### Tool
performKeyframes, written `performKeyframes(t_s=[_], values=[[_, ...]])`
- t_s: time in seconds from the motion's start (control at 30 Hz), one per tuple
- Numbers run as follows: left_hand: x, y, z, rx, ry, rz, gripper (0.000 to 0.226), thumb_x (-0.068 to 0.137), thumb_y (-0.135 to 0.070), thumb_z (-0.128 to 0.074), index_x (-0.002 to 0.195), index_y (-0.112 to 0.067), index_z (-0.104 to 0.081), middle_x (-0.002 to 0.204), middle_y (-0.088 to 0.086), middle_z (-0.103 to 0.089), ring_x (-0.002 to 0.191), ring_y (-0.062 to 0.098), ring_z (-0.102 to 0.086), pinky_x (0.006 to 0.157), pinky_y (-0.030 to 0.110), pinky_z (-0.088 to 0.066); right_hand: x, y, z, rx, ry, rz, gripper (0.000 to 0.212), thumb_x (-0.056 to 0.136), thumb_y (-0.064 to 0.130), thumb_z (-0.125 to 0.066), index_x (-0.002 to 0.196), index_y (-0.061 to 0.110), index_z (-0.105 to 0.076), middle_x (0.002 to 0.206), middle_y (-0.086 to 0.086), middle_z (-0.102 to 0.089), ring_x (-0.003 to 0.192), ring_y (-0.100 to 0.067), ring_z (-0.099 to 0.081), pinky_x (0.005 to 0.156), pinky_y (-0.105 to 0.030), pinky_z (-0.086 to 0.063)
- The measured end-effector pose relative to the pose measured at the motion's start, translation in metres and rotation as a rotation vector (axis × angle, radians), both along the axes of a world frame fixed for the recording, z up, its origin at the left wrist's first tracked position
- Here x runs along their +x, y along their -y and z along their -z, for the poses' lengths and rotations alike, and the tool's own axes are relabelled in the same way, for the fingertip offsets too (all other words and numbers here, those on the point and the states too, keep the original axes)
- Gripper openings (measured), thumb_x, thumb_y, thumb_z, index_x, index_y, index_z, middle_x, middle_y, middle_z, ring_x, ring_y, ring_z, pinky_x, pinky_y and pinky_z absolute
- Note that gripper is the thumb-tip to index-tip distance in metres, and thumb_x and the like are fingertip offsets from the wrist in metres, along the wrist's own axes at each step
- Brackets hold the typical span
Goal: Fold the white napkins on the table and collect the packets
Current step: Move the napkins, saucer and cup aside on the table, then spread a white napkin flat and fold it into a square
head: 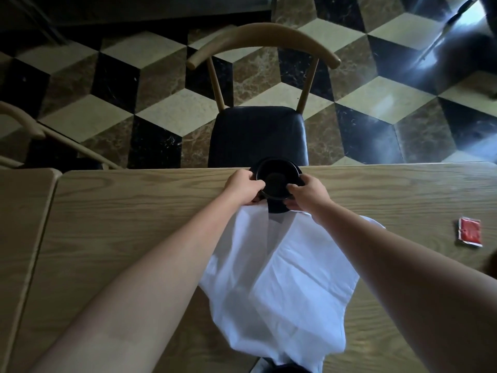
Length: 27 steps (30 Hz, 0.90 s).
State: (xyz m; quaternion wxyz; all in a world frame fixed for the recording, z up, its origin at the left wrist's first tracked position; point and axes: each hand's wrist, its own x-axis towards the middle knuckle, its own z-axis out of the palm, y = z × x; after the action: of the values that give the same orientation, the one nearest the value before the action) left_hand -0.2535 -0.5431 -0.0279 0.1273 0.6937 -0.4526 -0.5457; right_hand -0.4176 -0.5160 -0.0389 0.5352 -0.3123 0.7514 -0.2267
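A white napkin (279, 281) lies spread on the wooden table (129, 211), stretching from the near edge toward the far edge. At the far edge sits a black bowl (277, 176), held above a dark plate. My left hand (243, 185) grips the bowl's left rim. My right hand (306, 193) grips its right rim, with fingers curled under it near the napkin's far corner. A red packet (470, 232) lies flat on the table at the far right.
A chair with a black seat (258, 135) and curved wooden back stands just beyond the table's far edge. A second table (18, 224) abuts on the left. Another chair's frame (32, 130) shows at the far left. A dark object (285, 368) peeks out below the napkin.
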Motion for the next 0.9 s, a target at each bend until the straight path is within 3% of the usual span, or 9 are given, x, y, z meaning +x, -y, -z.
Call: performKeyframes(t_s=[0.1,0.23,0.4,0.53,0.63,0.73,0.8,0.9], values=[[0.0,0.0,0.005,-0.012,-0.009,-0.023,0.027,0.087,-0.021,-0.067,0.102,0.002,-0.068,0.097,0.022,-0.074,0.084,0.034,-0.075,0.057,0.03,-0.055,0.0,0.0,-0.002,0.001,0.009,-0.005,0.018,0.096,0.013,-0.057,0.113,0.011,-0.063,0.093,-0.025,-0.072,0.083,-0.042,-0.075,0.076,-0.053,-0.063],[0.003,0.001,0.013,-0.002,-0.044,-0.019,0.036,0.087,-0.026,-0.071,0.112,-0.001,-0.066,0.104,0.021,-0.073,0.087,0.033,-0.074,0.081,0.048,-0.061,0.0,-0.002,-0.003,0.017,0.036,-0.018,0.02,0.097,0.019,-0.061,0.116,0.013,-0.062,0.097,-0.021,-0.074,0.086,-0.037,-0.076,0.077,-0.046,-0.064],[0.003,0.0,0.018,-0.01,-0.024,-0.022,0.05,0.086,-0.033,-0.072,0.127,-0.006,-0.061,0.123,0.017,-0.068,0.108,0.034,-0.068,0.093,0.048,-0.056,-0.004,-0.002,0.001,0.017,0.057,-0.028,0.026,0.093,0.026,-0.067,0.117,0.016,-0.062,0.096,-0.016,-0.076,0.081,-0.03,-0.077,0.075,-0.044,-0.064],[0.003,-0.006,-0.003,-0.251,0.228,0.014,0.041,0.09,-0.045,-0.062,0.113,-0.01,-0.065,0.106,0.005,-0.071,0.099,0.025,-0.065,0.087,0.041,-0.053,-0.006,-0.004,0.0,0.001,-0.116,-0.063,0.049,0.086,0.045,-0.069,0.122,0.013,-0.057,0.099,-0.013,-0.074,0.082,-0.032,-0.076,0.075,-0.047,-0.064],[0.015,-0.028,-0.033,-0.468,0.21,-0.173,0.029,0.092,-0.043,-0.053,0.1,-0.016,-0.06,0.083,0.004,-0.067,0.077,0.019,-0.064,0.07,0.038,-0.052,-0.009,-0.02,-0.013,-0.063,-0.24,-0.041,0.083,0.077,0.065,-0.062,0.138,0.011,-0.043,0.108,-0.014,-0.073,0.098,-0.033,-0.072,0.088,-0.051,-0.058],[0.036,-0.085,-0.046,-0.564,0.113,-0.289,0.011,0.089,-0.037,-0.052,0.091,-0.028,-0.058,0.073,-0.003,-0.062,0.064,0.009,-0.057,0.058,0.023,-0.045,-0.01,-0.071,-0.029,-0.221,-0.208,0.079,0.061,0.085,0.059,-0.058,0.129,0.018,-0.049,0.078,-0.001,-0.077,0.077,-0.014,-0.075,0.082,-0.044,-0.058],[0.046,-0.138,-0.041,-0.507,0.059,-0.347,0.006,0.087,-0.034,-0.054,0.087,-0.03,-0.058,0.072,-0.006,-0.06,0.065,0.006,-0.057,0.06,0.018,-0.044,-0.006,-0.12,-0.034,-0.267,-0.125,0.162,0.036,0.093,0.044,-0.059,0.119,0.018,-0.054,0.073,-0.001,-0.076,0.066,-0.009,-0.073,0.074,-0.039,-0.058],[0.052,-0.222,-0.022,-0.308,-0.093,-0.402,0.006,0.089,-0.025,-0.058,0.084,-0.028,-0.06,0.069,-0.008,-0.057,0.064,0.015,-0.055,0.066,0.035,-0.047,0.005,-0.196,-0.036,-0.198,-0.025,0.251,0.01,0.099,0.022,-0.059,0.106,0.015,-0.061,0.072,-0.006,-0.075,0.063,-0.015,-0.072,0.066,-0.036,-0.056]])
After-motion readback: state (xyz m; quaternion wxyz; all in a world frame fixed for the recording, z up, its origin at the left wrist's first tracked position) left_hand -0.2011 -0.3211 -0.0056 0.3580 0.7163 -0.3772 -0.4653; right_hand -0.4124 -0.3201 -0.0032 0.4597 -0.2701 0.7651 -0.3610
